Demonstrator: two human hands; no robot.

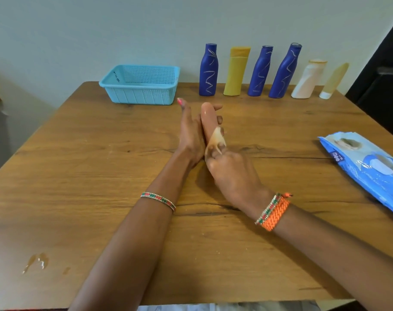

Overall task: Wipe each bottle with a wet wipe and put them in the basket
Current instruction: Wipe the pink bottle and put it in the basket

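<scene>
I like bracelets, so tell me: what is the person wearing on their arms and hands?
Both arms are bare, with no sleeves in view. The left wrist has one thin bangle patterned in red, green and white. The right wrist has a matching bangle beside a thick braided orange thread band. One nail on the left hand is painted pink.

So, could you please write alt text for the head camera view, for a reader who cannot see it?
A person's left hand holds a tan bottle above a wooden table while the right hand rubs it with a wet wipe. A blue basket and six more bottles stand along the far edge; a blue wipes pack lies right.
</scene>
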